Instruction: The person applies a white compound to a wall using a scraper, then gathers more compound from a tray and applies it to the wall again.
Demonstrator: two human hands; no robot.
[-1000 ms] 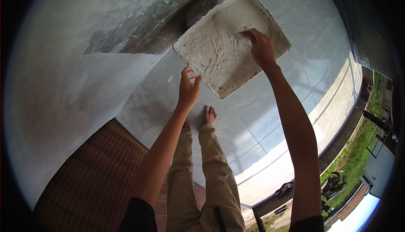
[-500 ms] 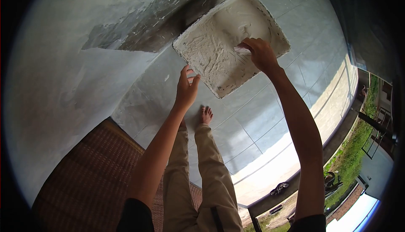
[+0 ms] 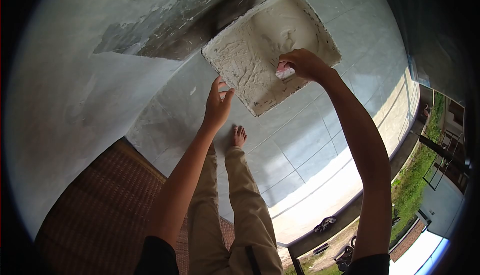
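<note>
A square tray [image 3: 239,97] of wet, off-white putty [image 3: 240,65] rests on the floor against the wall. My right hand [image 3: 305,65] is over the right part of the tray, its fingers closed around a small flat scraper [image 3: 285,71] with pinkish and white patches. The scraper's lower end is close over the putty, which is ridged on the left and heaped smoothly toward the far side. My left hand [image 3: 218,104] is at the tray's near left rim, thumb and fingers curved and spread, fingertips right at the edge.
Grey tiles [image 3: 280,157] surround my bare foot [image 3: 239,136]. On the left rises a pale wall [image 3: 85,105] with a rough dark patch low down. A brown woven mat [image 3: 110,195] lies at lower left. Sunlit floor [image 3: 320,195] ends at a ledge with grass beyond.
My right hand has turned and drawn slightly down and right relative to the tray, exposing the scraper's pinkish face. The left hand stays by the rim; the whole view has shifted a little.
</note>
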